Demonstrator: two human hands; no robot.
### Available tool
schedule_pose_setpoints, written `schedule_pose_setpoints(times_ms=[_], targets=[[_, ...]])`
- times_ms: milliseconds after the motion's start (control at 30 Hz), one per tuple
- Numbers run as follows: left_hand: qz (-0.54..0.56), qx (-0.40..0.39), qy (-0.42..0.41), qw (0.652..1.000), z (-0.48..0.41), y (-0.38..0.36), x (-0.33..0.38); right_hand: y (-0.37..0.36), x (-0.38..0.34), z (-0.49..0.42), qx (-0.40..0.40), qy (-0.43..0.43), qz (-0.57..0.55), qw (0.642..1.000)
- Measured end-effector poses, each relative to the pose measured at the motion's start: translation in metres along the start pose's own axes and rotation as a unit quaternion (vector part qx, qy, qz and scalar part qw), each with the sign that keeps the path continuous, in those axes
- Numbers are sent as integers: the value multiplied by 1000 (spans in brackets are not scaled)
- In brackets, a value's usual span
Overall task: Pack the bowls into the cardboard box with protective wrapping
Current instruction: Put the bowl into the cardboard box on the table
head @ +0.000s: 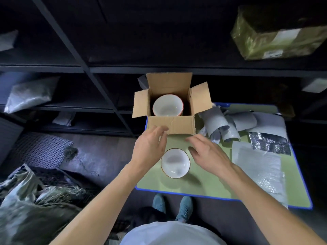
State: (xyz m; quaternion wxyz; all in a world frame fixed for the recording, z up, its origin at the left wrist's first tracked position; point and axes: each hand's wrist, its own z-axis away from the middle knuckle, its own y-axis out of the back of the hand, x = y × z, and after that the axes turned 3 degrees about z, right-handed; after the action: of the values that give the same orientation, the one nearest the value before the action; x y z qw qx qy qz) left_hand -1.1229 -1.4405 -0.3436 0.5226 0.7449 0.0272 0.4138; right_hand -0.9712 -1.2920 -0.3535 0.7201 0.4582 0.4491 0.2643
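White bowl (175, 163) sits on green worktop (208, 184), near edge; second bowl (167, 105) inside open cardboard box (171, 125) behind it. Left hand (150, 149) and right hand (208, 154) hover either side, fingers relaxed, holding nothing. Grey wrapping sheets (230, 124) to the right.

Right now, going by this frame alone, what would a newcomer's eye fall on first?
The open cardboard box at the far edge of the green table, with a white bowl already inside, draws the eye first. Just nearer, a second white bowl sits on the table between the open left hand and right hand, neither gripping it. To the right lie curled grey wrapping sheets and bubble wrap.
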Motion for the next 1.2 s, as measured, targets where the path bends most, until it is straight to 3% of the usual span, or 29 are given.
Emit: schedule_pose_setpoints(times_ms=[267, 533, 933, 1200], targets=[[-144, 46, -33, 988, -67, 16, -18, 46, -13, -69, 49, 14, 24, 998], [-103, -43, 42, 993, -92, -9, -44, 36, -25, -133, 31, -70, 59, 995], [-82, -50, 12, 995, -98, -9, -63, 14, -35, -186, 1, -223, 55, 973], [-167, -28, 12, 985, -117, -3, -60, 12, -39, -186, 45, -230, 42, 971]])
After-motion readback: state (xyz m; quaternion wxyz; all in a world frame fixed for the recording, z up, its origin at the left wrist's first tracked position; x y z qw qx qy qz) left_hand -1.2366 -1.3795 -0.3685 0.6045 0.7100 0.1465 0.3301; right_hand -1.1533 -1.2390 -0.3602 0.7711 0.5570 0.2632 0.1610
